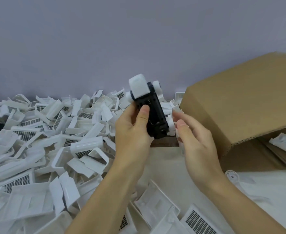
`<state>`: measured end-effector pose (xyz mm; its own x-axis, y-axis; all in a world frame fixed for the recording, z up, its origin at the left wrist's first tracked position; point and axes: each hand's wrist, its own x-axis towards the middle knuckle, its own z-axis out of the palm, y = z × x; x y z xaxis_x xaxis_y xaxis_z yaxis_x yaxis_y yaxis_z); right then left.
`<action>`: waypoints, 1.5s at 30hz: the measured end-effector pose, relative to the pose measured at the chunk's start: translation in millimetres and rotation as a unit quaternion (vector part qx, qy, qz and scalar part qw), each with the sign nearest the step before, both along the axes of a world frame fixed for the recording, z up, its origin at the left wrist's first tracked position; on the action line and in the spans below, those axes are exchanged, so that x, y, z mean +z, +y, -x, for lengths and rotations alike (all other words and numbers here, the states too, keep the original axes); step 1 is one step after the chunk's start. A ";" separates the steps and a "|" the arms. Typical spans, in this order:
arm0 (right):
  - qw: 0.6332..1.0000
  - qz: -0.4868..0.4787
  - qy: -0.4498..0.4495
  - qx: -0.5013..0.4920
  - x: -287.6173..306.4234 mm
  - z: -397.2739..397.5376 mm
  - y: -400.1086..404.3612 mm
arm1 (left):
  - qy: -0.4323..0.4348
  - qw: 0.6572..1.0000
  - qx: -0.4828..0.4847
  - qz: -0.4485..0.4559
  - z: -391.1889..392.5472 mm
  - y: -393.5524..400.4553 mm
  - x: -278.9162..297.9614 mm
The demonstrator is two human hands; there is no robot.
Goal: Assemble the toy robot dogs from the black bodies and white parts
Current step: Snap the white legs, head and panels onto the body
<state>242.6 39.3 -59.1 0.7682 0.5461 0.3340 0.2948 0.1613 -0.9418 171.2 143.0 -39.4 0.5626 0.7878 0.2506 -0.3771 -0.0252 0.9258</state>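
My left hand (132, 130) grips a black toy dog body (155, 115) held upright over the table, thumb pressed on its flat black face. White joint parts are fitted on it: a large white block (138, 87) at the top left, a round one (156, 86) at the top right, another (171, 124) at the lower right. My right hand (191, 137) is just to the right of the body, fingers curled round a small white part (176, 110) held next to the body's right side.
A big heap of loose white plastic shells with grille panels (46, 141) covers the table's left half and front. A tilted brown cardboard box (243, 102) stands at the right, with white parts beneath its flap. A purple-grey wall lies behind.
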 end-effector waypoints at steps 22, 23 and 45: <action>0.965 -0.022 0.203 0.167 3.4 6.3 5.3 | -0.048 0.971 -0.126 0.197 5.0 0.3 11.2; 0.963 -0.011 0.203 0.177 2.0 6.5 5.8 | -0.038 0.972 -0.131 0.190 6.0 0.1 11.1; 0.968 0.037 0.139 0.206 0.3 13.5 9.7 | 0.062 0.971 -0.133 0.189 8.4 -8.2 12.6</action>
